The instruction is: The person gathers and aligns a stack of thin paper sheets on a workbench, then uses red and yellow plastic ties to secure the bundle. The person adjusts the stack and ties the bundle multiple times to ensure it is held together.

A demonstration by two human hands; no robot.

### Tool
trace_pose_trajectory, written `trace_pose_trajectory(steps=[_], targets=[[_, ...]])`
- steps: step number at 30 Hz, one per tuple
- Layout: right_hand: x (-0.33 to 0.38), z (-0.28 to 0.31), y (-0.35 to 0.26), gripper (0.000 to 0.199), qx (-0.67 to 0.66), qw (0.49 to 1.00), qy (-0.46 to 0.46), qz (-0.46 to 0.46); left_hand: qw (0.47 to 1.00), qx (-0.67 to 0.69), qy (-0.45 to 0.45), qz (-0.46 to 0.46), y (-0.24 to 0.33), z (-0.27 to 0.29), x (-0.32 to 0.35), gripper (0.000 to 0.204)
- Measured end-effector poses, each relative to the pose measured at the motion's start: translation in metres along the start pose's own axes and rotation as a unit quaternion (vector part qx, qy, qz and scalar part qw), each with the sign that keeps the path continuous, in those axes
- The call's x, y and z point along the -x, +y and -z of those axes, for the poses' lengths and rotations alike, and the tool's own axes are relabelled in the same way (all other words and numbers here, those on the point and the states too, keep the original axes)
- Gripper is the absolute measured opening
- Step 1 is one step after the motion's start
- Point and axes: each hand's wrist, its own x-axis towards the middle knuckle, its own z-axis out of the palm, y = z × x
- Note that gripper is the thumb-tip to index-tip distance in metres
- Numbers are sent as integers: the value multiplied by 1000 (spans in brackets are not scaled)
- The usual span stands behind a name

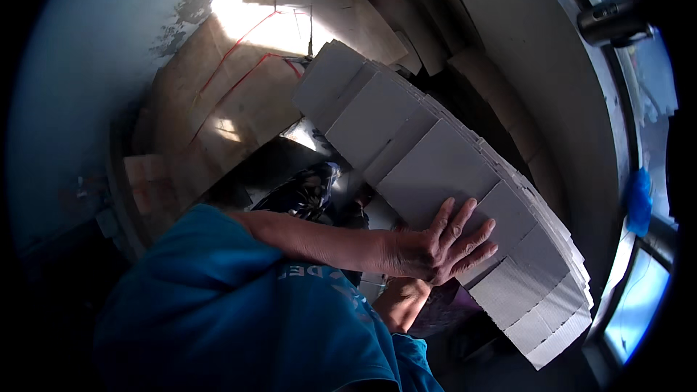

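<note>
A long stack of flat, creased grey cardboard sheets (435, 167) runs diagonally from the upper middle to the lower right, its layered edges slightly uneven. My left hand (454, 243) lies on the top sheet, fingers spread and stretched out, holding nothing. That arm reaches across my body from the left. Below it my right forearm (403, 301) rises toward the near edge of the stack. The fingers of my right hand are hidden behind the left hand and wrist, so I cannot see what they touch.
Brown cardboard sheets (239, 94) with red strapping lie at the upper left in bright sunlight. More folded cardboard (501, 98) leans along the wall behind the stack. A window (639, 305) with a blue bag (639, 203) is at the right. Dark patterned cloth (301, 189) shows below the stack.
</note>
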Motion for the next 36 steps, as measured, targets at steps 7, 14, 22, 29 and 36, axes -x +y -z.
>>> trace_pose_trajectory(steps=[7, 14, 22, 29, 36], targets=[[-17, 2, 40, 32, -531, 825, -163, -105, 962, -138, 81, 221, 40, 74, -3, 49], [-47, -28, -47, 47, -729, 544, -372, -184, 864, -198, 156, 435, 2, 116, 99, 61], [32, -62, -280, 59, -565, 547, -608, -111, 698, -45, 234, 675, -84, 180, 294, 87], [140, -161, -418, 53, -352, 632, -685, -86, 562, 79, 298, 768, -142, 197, 471, 83], [228, -228, -510, 50, -290, 592, -752, 7, 509, 202, 389, 740, -196, 174, 618, 59]])
